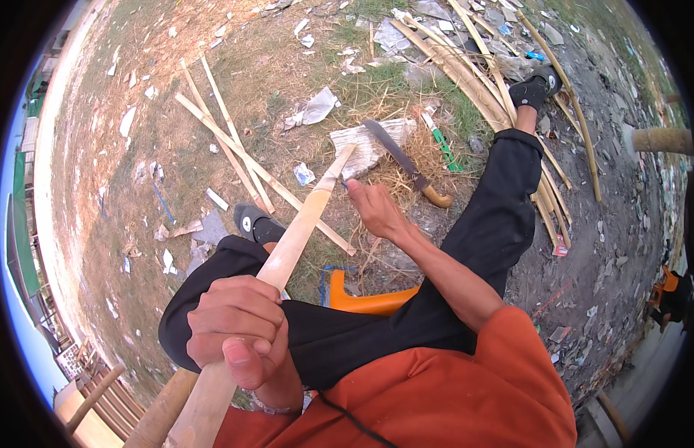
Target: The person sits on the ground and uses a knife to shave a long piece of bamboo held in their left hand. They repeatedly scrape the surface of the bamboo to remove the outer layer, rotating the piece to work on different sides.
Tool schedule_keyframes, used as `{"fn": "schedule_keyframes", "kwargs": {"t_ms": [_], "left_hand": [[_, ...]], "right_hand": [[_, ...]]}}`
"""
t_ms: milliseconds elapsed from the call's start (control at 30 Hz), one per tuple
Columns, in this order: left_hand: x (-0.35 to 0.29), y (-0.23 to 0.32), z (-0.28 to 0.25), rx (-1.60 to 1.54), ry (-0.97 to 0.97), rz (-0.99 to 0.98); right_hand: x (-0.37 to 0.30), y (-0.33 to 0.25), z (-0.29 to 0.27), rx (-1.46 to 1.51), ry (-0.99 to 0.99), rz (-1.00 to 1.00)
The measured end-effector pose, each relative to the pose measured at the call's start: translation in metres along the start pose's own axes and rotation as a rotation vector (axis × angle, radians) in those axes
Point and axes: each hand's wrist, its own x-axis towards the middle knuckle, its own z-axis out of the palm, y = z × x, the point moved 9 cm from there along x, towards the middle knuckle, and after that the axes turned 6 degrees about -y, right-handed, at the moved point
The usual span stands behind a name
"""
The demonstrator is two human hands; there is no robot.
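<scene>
My left hand (238, 328) is wrapped tightly around a long pale split-bamboo slat (298, 228), which slants up from the lower left across my lap. A joint ring crosses the slat near its far end. My right hand (375, 210) is closed beside that end, with a small dark thing at its fingertips that I cannot make out. Beyond the slat's tip lies a weathered whitish wood block (362, 154). A machete (395, 153) with a dark blade and wooden handle rests partly on the block, just past my right hand.
Several bamboo strips (235, 153) cross on the grass at left. More long strips (466, 71) lie by my right foot. A green-and-white tool-like object (442, 142) lies beyond the machete. An orange plastic piece (369, 300) is between my legs. Litter covers the ground.
</scene>
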Motion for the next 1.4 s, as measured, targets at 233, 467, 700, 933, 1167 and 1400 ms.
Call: {"fn": "schedule_keyframes", "kwargs": {"t_ms": [233,467,700,933,1167,1400], "left_hand": [[0.003,0.002,0.001,-0.06,0.002,0.025],[0.003,0.0,-0.016,-0.043,0.118,0.029],[-0.004,-0.004,-0.029,-0.105,0.178,0.06],[0.006,-0.022,-0.049,-0.231,0.315,-0.052],[0.005,-0.017,0.015,-0.188,0.019,-0.1],[0.018,-0.037,0.045,-0.189,-0.215,-0.337]], "right_hand": [[0.009,0.01,-0.008,-0.12,0.06,0.036],[0.016,0.013,0.0,-0.177,0.129,0.012],[0.005,0.006,0.014,-0.159,0.151,-0.108],[0.025,0.016,0.006,-0.275,0.186,0.182],[0.008,0.097,-0.011,-0.244,0.201,0.233],[-0.032,0.047,-0.02,0.066,0.194,0.178]]}}
